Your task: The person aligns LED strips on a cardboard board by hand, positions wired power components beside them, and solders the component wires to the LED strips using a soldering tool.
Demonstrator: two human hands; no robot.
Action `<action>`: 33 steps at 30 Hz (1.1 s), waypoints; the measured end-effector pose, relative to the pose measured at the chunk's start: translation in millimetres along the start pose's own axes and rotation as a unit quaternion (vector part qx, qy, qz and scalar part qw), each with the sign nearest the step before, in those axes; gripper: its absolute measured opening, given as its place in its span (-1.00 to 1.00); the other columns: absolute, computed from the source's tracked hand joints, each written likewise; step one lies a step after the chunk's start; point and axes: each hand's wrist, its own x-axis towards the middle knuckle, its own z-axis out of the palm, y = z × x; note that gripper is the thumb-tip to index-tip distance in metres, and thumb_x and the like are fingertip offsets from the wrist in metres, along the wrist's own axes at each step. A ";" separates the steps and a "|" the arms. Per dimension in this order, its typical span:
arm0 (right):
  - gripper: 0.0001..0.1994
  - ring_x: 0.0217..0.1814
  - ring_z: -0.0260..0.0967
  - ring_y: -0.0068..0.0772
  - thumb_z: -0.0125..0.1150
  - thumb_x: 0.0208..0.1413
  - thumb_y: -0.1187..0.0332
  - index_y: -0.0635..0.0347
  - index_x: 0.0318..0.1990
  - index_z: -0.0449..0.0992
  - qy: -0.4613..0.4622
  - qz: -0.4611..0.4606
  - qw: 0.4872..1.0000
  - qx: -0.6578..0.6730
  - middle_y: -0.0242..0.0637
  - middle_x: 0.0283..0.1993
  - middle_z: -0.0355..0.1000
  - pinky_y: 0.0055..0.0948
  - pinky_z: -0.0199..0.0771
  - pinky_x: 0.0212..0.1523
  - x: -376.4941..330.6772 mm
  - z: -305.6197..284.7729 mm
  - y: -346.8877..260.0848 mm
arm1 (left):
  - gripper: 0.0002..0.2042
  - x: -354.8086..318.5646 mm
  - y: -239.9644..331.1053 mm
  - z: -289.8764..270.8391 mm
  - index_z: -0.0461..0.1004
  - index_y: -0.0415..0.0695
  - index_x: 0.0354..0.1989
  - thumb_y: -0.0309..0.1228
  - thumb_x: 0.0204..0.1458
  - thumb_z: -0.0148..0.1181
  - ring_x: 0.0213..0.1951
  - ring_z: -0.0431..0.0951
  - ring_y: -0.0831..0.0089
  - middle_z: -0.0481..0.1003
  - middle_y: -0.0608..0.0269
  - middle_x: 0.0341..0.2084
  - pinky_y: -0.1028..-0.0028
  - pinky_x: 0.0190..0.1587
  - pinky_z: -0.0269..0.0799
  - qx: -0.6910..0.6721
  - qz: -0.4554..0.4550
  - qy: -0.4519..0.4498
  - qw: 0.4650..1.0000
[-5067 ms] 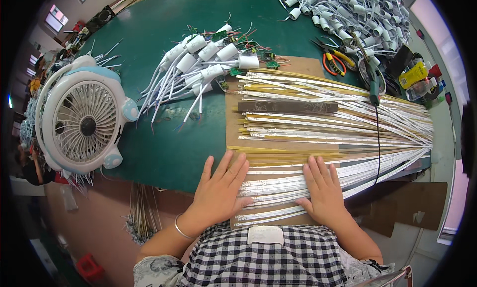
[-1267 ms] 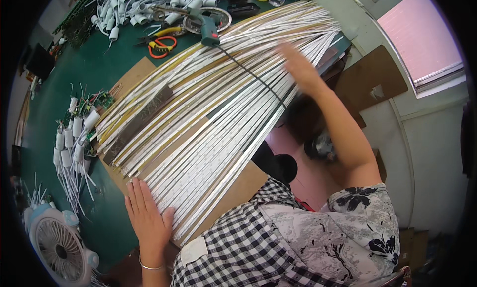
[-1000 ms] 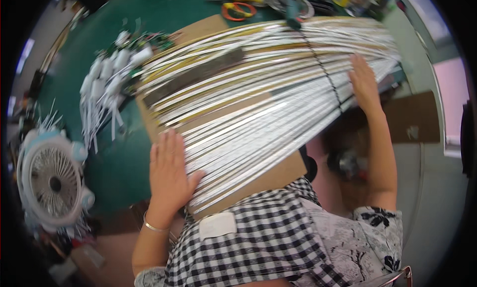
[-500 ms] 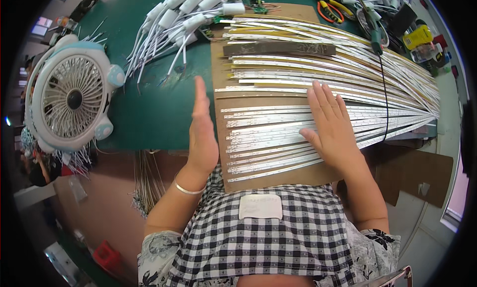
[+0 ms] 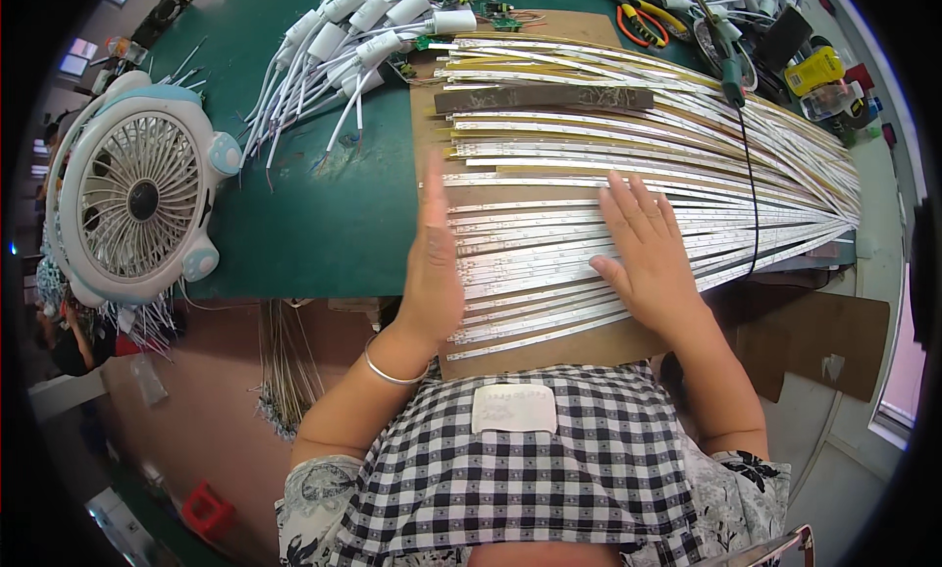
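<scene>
My right hand (image 5: 648, 263) lies flat on a fanned row of narrow white LED strips (image 5: 540, 258), its fingers stretched out and thumb apart. On edge at the left ends of these strips stands my left hand (image 5: 432, 273), fingers straight and together, palm toward the ends; it holds nothing. The hand hides some of the ends, and I cannot tell whether it touches them. Under the strips is a brown board (image 5: 579, 349). A second bunch of strips (image 5: 549, 126) lies farther back, with a dark flat bar (image 5: 545, 98) across it.
White cylindrical parts with wires (image 5: 378, 47) lie at the back left. A fan (image 5: 142, 199) stands on the left. At the back right are pliers (image 5: 643, 25), a green-handled tool (image 5: 732, 81) whose black cord (image 5: 751, 184) crosses the strips, and a yellow bottle (image 5: 812, 72).
My left hand has moved right, from beside the board to the left ends of the strips. My right hand stays flat on them, almost in place.
</scene>
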 end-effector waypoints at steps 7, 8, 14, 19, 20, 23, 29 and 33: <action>-0.27 0.54 -0.26 -0.13 0.03 0.16 -0.06 0.20 0.36 0.07 0.010 0.007 1.000 -0.008 -0.14 0.47 -0.08 -0.02 -0.27 0.45 0.1 5.6 -9.3 | -0.20 14.1 -1.3 -13.2 -0.37 -0.25 0.42 0.19 0.24 -0.54 0.45 -0.42 0.26 -0.38 0.07 0.45 0.29 0.42 -0.48 -0.049 -0.064 0.043 0.996; -0.27 0.54 -0.25 -0.12 0.03 0.16 -0.07 0.20 0.36 0.07 0.014 0.007 1.000 -0.012 -0.13 0.47 -0.08 -0.02 -0.27 0.45 1.0 5.4 -11.5 | -0.20 14.0 -1.0 -10.0 -0.37 -0.25 0.42 0.19 0.24 -0.54 0.45 -0.42 0.26 -0.38 0.07 0.45 0.29 0.42 -0.48 -0.048 -0.062 0.044 0.996; -0.27 0.53 -0.23 -0.11 0.02 0.17 -0.08 0.23 0.36 0.08 0.009 0.012 1.000 -0.012 -0.10 0.46 -0.06 -0.03 -0.26 0.45 3.5 4.4 -17.1 | -0.22 18.7 21.5 16.0 -0.42 -0.26 0.41 0.15 0.27 -0.51 0.45 -0.34 0.24 -0.39 0.02 0.44 0.34 0.42 -0.37 -0.041 -0.070 0.070 0.994; -0.28 0.52 -0.19 -0.10 0.02 0.17 -0.08 0.25 0.33 0.12 0.022 -0.007 1.000 -0.001 -0.11 0.44 0.00 -0.04 -0.27 0.46 10.6 -2.5 -18.0 | -0.22 20.9 23.5 10.3 -0.44 -0.26 0.41 0.13 0.28 -0.50 0.44 -0.29 0.24 -0.37 -0.02 0.43 0.35 0.42 -0.33 -0.072 -0.078 0.004 0.994; -0.28 0.52 -0.19 -0.10 0.02 0.17 -0.08 0.25 0.33 0.12 0.023 -0.008 1.000 -0.001 -0.11 0.44 0.00 -0.04 -0.27 0.46 11.6 -3.3 -18.2 | -0.22 19.9 18.6 3.8 -0.44 -0.25 0.41 0.14 0.27 -0.50 0.44 -0.30 0.24 -0.35 0.00 0.43 0.34 0.42 -0.34 -0.106 -0.080 -0.043 0.990; -0.32 0.48 -0.08 -0.11 0.11 0.14 0.01 0.23 0.32 0.16 0.051 -0.011 0.999 -0.004 -0.12 0.41 0.07 -0.05 -0.14 0.42 16.5 -4.9 -14.4 | -0.24 18.8 11.0 -8.7 -0.39 -0.27 0.41 0.11 0.28 -0.47 0.43 -0.26 0.18 -0.29 -0.05 0.42 0.29 0.41 -0.33 0.008 -0.034 -0.041 0.999; -0.65 0.02 0.35 -0.11 0.24 -0.02 0.45 0.17 -0.01 0.48 0.169 -0.027 0.982 0.083 -0.21 -0.06 0.45 -0.22 0.35 0.04 43.2 -4.5 10.7 | -0.28 13.0 5.6 -26.2 -0.24 -0.34 0.39 0.02 0.29 -0.36 0.41 -0.12 0.00 -0.10 -0.19 0.38 0.13 0.40 -0.31 0.343 0.106 -0.027 0.933; -0.89 -0.21 0.37 -0.25 0.21 -0.04 0.43 0.17 -0.32 0.52 0.204 -0.063 0.977 0.002 -0.33 -0.32 0.42 -0.30 0.38 -0.15 52.8 -1.5 25.1 | -0.28 6.3 3.2 -32.8 -0.18 -0.33 0.39 0.02 0.27 -0.27 0.36 0.02 -0.10 0.03 -0.24 0.33 0.04 0.37 -0.22 0.434 0.013 -0.073 0.898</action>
